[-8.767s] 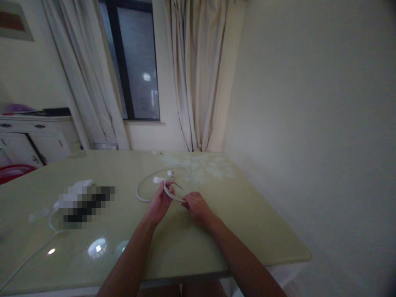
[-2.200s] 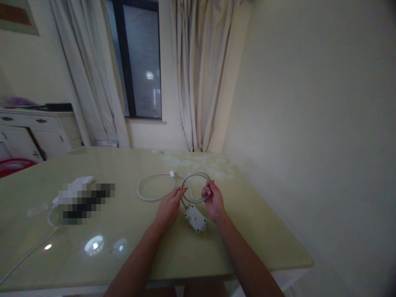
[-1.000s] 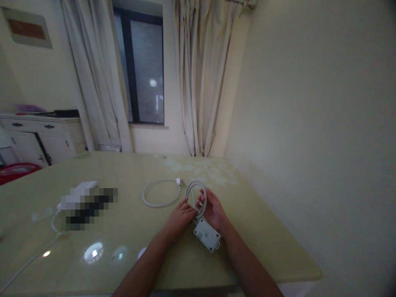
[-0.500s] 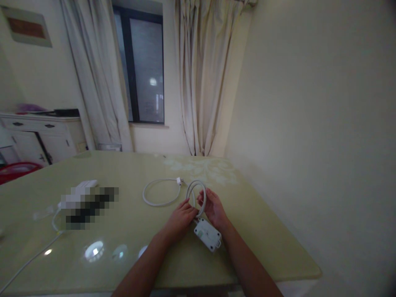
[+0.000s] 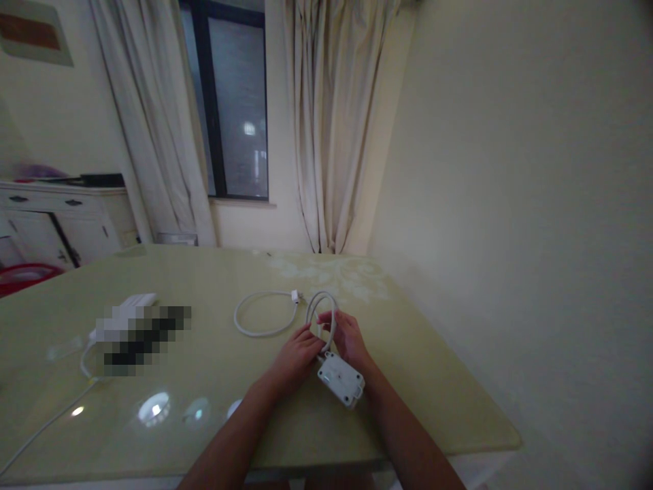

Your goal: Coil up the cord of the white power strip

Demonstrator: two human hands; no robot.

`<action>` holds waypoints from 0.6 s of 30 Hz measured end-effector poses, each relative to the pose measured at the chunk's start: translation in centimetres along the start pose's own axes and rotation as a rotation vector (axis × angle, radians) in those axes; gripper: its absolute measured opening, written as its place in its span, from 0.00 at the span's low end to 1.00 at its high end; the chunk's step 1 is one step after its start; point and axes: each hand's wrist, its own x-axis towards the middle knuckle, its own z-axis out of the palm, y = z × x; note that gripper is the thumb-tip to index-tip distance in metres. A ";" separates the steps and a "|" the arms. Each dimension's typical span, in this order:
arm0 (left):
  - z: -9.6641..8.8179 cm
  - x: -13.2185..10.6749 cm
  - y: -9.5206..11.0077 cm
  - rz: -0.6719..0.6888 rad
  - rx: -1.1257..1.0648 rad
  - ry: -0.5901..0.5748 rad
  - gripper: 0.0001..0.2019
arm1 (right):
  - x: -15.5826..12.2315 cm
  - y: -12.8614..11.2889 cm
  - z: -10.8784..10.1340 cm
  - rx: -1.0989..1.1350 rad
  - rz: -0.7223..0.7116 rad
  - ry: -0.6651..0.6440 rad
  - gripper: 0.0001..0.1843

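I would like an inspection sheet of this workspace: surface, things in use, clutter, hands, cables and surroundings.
Surface: glossy pale-green table, reflecting lights; pale floral pattern near the far edge.
Things in use: coiled cable at both hands; white box just below the coil.
Clutter: white item at left, partly pixelated, identity unclear.
Hands: left hand holds the coil low; right hand has curled fingers at its right side, grip unclear.
Cables: loop on the table beside a white plug; thin cord at left.
Surroundings: window, curtains, white cabinet.

Dim light, round glare spots on tabletop
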 end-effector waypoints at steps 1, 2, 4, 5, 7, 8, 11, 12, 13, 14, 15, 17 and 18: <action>0.1 -0.1 -0.1 -0.001 0.015 -0.006 0.09 | 0.0 -0.1 0.0 -0.010 -0.003 0.009 0.21; 0.3 -0.1 -0.2 -0.001 0.035 -0.010 0.09 | -0.1 -0.2 0.0 -0.027 -0.010 0.021 0.20; 0.6 -0.2 -0.4 0.001 0.083 -0.014 0.08 | -0.1 -0.3 -0.1 -0.078 -0.036 0.048 0.20; 0.7 -0.2 -0.4 0.001 0.105 -0.014 0.08 | 0.0 -0.3 -0.2 -0.109 -0.055 0.063 0.20; 0.7 -0.3 -0.5 0.002 0.135 -0.010 0.08 | 0.0 -0.4 -0.3 -0.153 -0.075 0.088 0.20; 0.7 -0.3 -0.5 0.002 0.143 -0.002 0.09 | -0.1 -0.5 -0.2 -0.153 -0.069 0.095 0.21; 0.4 -0.3 -0.6 0.008 0.161 0.030 0.14 | -0.2 -0.9 0.0 -0.055 0.019 0.110 0.23; 0.3 -0.2 -0.6 0.012 0.168 0.035 0.15 | -0.3 -1.1 0.1 -0.011 0.056 0.119 0.23; 0.2 -0.2 -0.6 0.018 0.173 0.035 0.16 | -0.3 -1.3 0.1 0.026 0.091 0.134 0.24; 0.1 -0.2 -0.6 0.027 0.177 0.033 0.17 | -0.3 -1.4 0.2 0.055 0.119 0.151 0.24; 0.1 -0.2 -0.5 0.036 0.179 0.033 0.17 | -0.4 -1.5 0.1 0.077 0.141 0.171 0.24; 0.0 -0.1 -0.4 0.054 0.183 0.044 0.17 | -0.3 -1.7 0.0 0.100 0.163 0.204 0.24; -0.1 -0.1 -0.4 0.063 0.187 0.055 0.17 | -0.2 -1.7 -0.1 0.101 0.168 0.219 0.24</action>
